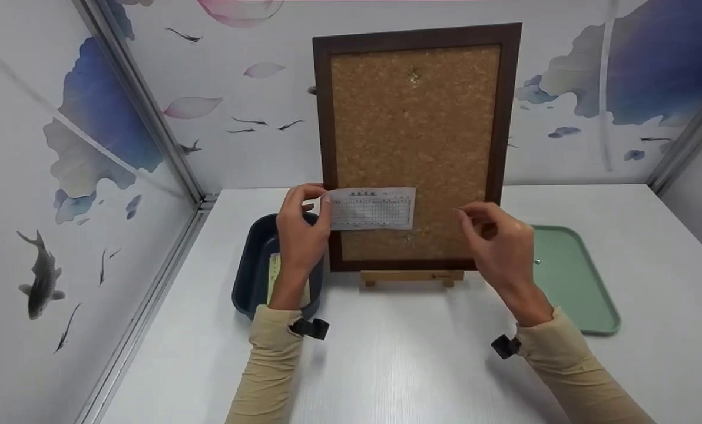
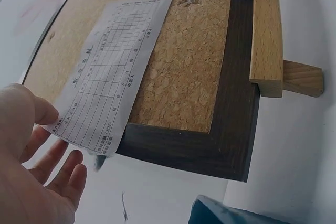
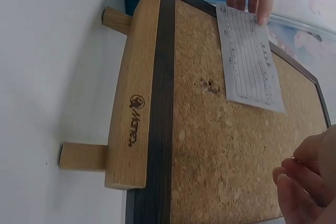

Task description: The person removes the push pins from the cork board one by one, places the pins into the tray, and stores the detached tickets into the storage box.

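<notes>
A framed corkboard point(image 1: 421, 135) stands upright on a small wooden easel point(image 3: 134, 98). Against its lower left lies a white printed receipt slip point(image 1: 374, 209), its left end pinched between the thumb and fingers of my left hand point(image 1: 305, 229). In the left wrist view that hand point(image 2: 39, 156) holds the slip's near end, which overlaps the dark frame. My right hand point(image 1: 501, 244) is in front of the board's lower right, apart from the slip. Its thumb and fingers point(image 3: 307, 163) pinch a tiny pin, mostly hidden, with just a thin tip showing.
A dark blue bin point(image 1: 248, 271) with yellowish paper inside sits left of the board, partly behind my left arm. On the right a green tray point(image 1: 580, 282) bears a small shiny item point(image 1: 537, 261). Patterned panels point(image 1: 239, 147) stand behind the white table point(image 1: 398, 365).
</notes>
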Available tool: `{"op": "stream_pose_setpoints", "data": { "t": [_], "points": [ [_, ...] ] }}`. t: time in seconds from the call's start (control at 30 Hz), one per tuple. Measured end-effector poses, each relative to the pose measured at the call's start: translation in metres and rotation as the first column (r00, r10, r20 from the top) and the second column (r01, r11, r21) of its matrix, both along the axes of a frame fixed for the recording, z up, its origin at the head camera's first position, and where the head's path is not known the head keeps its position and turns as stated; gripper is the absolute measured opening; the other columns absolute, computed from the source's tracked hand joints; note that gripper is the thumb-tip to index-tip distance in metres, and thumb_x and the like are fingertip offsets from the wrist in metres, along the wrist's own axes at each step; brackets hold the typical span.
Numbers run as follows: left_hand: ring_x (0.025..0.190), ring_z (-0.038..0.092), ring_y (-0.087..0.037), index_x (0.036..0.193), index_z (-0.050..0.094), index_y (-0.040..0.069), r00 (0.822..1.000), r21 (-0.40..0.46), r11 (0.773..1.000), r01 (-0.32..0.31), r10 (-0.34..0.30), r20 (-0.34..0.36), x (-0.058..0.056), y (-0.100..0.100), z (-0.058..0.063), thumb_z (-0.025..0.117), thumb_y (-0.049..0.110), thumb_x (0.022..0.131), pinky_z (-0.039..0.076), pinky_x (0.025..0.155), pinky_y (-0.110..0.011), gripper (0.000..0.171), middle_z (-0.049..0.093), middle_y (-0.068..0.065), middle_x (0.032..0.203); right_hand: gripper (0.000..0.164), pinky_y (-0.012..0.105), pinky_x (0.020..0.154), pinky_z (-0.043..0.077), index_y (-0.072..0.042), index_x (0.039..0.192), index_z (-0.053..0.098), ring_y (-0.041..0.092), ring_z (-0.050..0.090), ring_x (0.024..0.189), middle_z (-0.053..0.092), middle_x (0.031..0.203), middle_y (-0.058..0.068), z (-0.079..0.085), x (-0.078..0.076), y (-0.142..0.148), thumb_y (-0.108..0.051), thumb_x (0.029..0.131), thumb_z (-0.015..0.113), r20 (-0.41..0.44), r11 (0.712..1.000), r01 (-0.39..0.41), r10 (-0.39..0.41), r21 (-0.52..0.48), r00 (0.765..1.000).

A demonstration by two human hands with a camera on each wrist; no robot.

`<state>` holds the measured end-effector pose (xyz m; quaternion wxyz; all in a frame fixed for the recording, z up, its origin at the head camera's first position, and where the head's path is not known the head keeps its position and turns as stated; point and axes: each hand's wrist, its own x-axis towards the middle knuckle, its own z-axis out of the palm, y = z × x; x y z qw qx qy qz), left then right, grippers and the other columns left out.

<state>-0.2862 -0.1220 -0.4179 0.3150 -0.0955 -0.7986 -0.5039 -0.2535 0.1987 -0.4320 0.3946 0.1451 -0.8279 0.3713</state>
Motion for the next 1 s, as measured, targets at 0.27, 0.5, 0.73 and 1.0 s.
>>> {"op": "stream_pose_setpoints", "data": {
  "t": [0.27,0.5,0.73,1.0],
  "points": [
    [0.112,0.07,-0.015,0.119,0.073,0.011,1.0,0.037,0.999,-0.005,0.004,0.03,0.001,-0.01,0.003,0.066,0.024,0.109,0.059,0.1,-0.037,0.018,0.076,-0.004,0.117,0.012,0.001,0.069,0.044,-0.009,0.109,0.081,0.022,0.078,0.082,0.084,0.097,0.006,-0.007,0.005,0.028,-0.015,0.1,0.077,0.01,0.998,0.056,-0.056,0.004,0.998],
    [0.107,0.073,-0.015,0.12,0.073,0.01,0.999,0.058,0.998,0.029,-0.03,0.012,0.006,-0.017,0.003,0.067,0.021,0.109,0.061,0.095,-0.037,0.018,0.077,-0.005,0.115,0.01,0.001,0.068,0.044,-0.01,0.107,0.083,0.024,0.077,0.079,0.084,0.094,0.006,-0.016,0.006,0.054,-0.015,0.099,0.079,-0.018,0.995,0.097,-0.097,0.002,0.995],
    [0.1,0.074,-0.015,0.121,0.075,0.01,0.999,0.048,0.998,0.035,-0.033,-0.027,0.011,-0.029,0.005,0.066,0.015,0.108,0.061,0.088,-0.037,0.016,0.079,-0.005,0.112,0.01,-0.001,0.069,0.042,-0.008,0.107,0.082,-0.026,0.054,0.086,0.084,0.094,0.009,-0.024,0.007,0.079,-0.013,0.099,0.078,0.004,0.992,0.13,-0.13,0.007,0.992],
    [0.113,0.071,-0.016,0.121,0.077,0.008,0.997,0.006,0.999,-0.031,0.032,-0.072,0.016,-0.044,0.011,0.062,0.006,0.108,0.057,0.104,-0.038,0.02,0.076,-0.006,0.12,0.013,-0.003,0.068,0.04,-0.002,0.107,0.08,-0.013,0.062,0.081,0.082,0.094,0.014,-0.036,0.005,0.095,-0.011,0.099,0.077,0.051,0.989,0.148,-0.148,0.015,0.988]
  ]
}}
